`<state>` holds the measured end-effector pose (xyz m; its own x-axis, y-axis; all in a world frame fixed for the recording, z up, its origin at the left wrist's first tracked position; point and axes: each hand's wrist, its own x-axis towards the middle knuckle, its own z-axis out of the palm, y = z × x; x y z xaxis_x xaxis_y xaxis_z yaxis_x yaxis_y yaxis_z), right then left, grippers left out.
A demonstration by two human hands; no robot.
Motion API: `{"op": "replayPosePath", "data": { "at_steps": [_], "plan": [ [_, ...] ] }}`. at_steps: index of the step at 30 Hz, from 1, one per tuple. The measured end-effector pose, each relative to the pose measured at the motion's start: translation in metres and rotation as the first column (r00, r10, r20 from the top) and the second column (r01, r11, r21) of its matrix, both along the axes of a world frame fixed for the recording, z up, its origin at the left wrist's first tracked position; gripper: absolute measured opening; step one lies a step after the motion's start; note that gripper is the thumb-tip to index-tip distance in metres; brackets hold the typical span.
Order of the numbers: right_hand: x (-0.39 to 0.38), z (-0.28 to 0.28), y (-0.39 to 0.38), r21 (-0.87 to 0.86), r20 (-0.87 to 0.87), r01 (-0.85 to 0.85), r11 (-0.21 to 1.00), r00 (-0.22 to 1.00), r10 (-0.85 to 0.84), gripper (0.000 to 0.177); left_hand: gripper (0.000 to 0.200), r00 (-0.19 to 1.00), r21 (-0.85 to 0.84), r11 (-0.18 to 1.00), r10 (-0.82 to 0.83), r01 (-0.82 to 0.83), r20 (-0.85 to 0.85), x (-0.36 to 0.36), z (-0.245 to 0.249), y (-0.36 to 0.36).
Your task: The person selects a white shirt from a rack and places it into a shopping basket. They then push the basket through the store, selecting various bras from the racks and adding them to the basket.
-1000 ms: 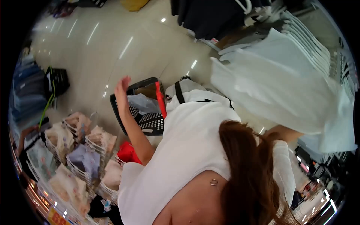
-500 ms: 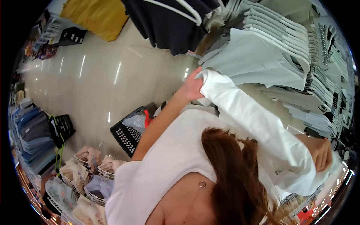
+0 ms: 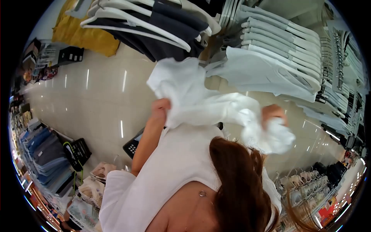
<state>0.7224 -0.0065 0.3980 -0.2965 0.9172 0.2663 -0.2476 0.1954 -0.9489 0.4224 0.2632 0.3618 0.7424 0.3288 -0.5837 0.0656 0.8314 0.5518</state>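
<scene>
Between two closed hands (image 3: pixel 160 109) (image 3: pixel 273 113), one white garment (image 3: pixel 216 109) (blurred), one ring pendant (image 3: pixel 202 193)

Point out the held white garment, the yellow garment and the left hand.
Held white garment (image 3: pixel 222 108), head view, middle of the cloth.
Yellow garment (image 3: pixel 83 35), head view, central fabric.
Left hand (image 3: pixel 160 108), head view, middle of the hand.

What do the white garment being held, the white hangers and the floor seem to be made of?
White garment: soft fabric, perhaps cotton, by its loose folds; finish blurred.
White hangers: probably smooth plastic, by their even, rounded bars.
Floor: glossy, perhaps tile; it mirrors lights.
</scene>
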Motion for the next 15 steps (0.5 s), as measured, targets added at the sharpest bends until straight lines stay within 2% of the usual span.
{"op": "replayPosePath", "data": {
  "at_steps": [1, 2, 3, 5, 6, 7, 8, 9, 10, 11, 12, 13, 14, 15],
  "plan": [
    [-0.004, -0.012, 0.007, -0.266, 0.138, 0.083, 0.960, 0.989, -0.047, 0.035, 0.044, 0.992, -0.004, 0.995, 0.100, -0.100, 0.077, -0.007, 0.006, 0.014],
    [-0.009, -0.018, 0.018, -0.499, 0.276, 0.195, 0.844, 0.959, -0.058, 0.042, 0.046, 0.969, -0.016, 0.981, 0.194, -0.194, 0.152, -0.011, 0.012, 0.028],
    [-0.020, -0.018, 0.035, -0.495, 0.270, 0.207, 0.844, 0.960, -0.077, 0.042, 0.046, 0.973, -0.009, 0.984, 0.176, -0.176, 0.148, -0.012, 0.021, 0.041],
    [-0.054, -0.009, 0.090, -0.296, 0.494, 0.416, 0.860, 0.837, -0.234, 0.060, 0.040, 0.877, -0.004, 0.999, -0.034, 0.041, 0.479, -0.016, 0.043, 0.064],
    [-0.069, -0.010, 0.121, -0.268, 0.250, 0.383, 0.884, 0.914, -0.321, 0.063, 0.040, 0.883, -0.002, 0.999, -0.042, 0.049, 0.468, -0.023, 0.049, 0.072],
    [-0.084, -0.011, 0.156, -0.226, -0.012, 0.362, 0.904, 0.927, -0.374, 0.066, 0.048, 0.915, 0.007, 0.984, -0.170, 0.179, 0.367, -0.029, 0.055, 0.081],
    [-0.100, -0.010, 0.192, -0.282, -0.109, 0.219, 0.934, 0.960, -0.258, 0.067, 0.056, 0.918, 0.006, 0.954, -0.291, 0.300, 0.272, -0.032, 0.056, 0.088],
    [-0.116, -0.006, 0.225, -0.323, -0.204, 0.062, 0.944, 0.970, -0.133, 0.068, 0.055, 0.933, -0.053, 0.944, -0.313, 0.326, 0.176, -0.036, 0.048, 0.095],
    [-0.138, -0.014, 0.248, -0.296, -0.115, 0.006, 0.955, 0.993, -0.042, 0.067, 0.053, 0.939, -0.118, 0.933, -0.334, 0.341, 0.080, -0.037, 0.039, 0.100],
    [-0.153, -0.011, 0.268, -0.293, -0.108, -0.003, 0.956, 0.994, -0.030, 0.067, 0.047, 0.778, 0.045, 0.777, -0.628, 0.628, -0.011, -0.023, 0.059, 0.107],
    [-0.168, -0.006, 0.285, -0.427, -0.089, -0.015, 0.904, 0.996, -0.026, 0.065, 0.042, 0.529, 0.165, 0.506, -0.834, 0.846, -0.158, -0.009, 0.081, 0.114],
    [-0.183, 0.000, 0.300, -0.554, -0.072, -0.022, 0.832, 0.997, -0.022, 0.064, 0.042, 0.534, 0.168, 0.510, -0.830, 0.844, -0.163, -0.009, 0.077, 0.115],
    [-0.194, 0.004, 0.315, -0.670, -0.052, -0.025, 0.742, 0.999, -0.014, 0.064, 0.041, 0.372, 0.320, 0.282, -0.889, 0.905, -0.269, -0.009, 0.069, 0.116],
    [-0.210, -0.023, 0.325, -0.635, 0.064, 0.086, 0.767, 0.996, -0.059, 0.058, 0.042, 0.213, 0.432, 0.025, -0.894, 0.902, -0.395, -0.013, 0.062, 0.120]
  ]
}}
